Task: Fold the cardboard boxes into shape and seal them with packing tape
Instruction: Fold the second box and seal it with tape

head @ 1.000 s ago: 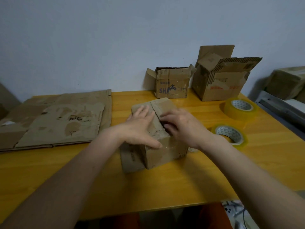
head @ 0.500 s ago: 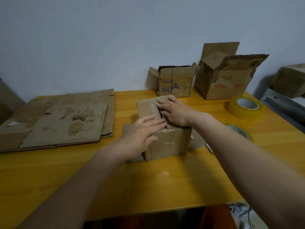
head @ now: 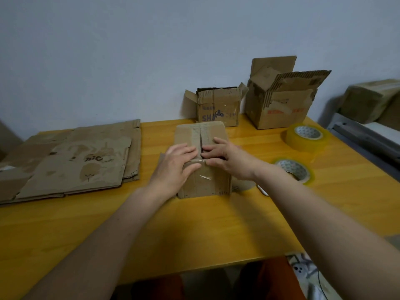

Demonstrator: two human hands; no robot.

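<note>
A small brown cardboard box (head: 207,181) stands in the middle of the yellow table (head: 194,230), its two top flaps folded down with a narrow dark gap between them. My left hand (head: 175,165) lies flat on the left flap and over the near top edge. My right hand (head: 227,155) presses flat on the right flap, fingertips at the gap. A strip of clear tape shows on the near face below my fingers. Two rolls of yellowish packing tape lie to the right: a thin roll (head: 294,169) near my right wrist and a thick roll (head: 307,137) farther back.
A stack of flattened cardboard boxes (head: 73,161) covers the table's left side. Two opened boxes stand against the back wall, a small one (head: 218,109) and a larger one (head: 281,98). Past the table's right edge sits another box (head: 372,100) on a grey surface.
Both hands shifted on the box top: the right drew back from the far edge, the left moved up beside it, and now both press the flaps at the centre gap. The box sits squarer.
</note>
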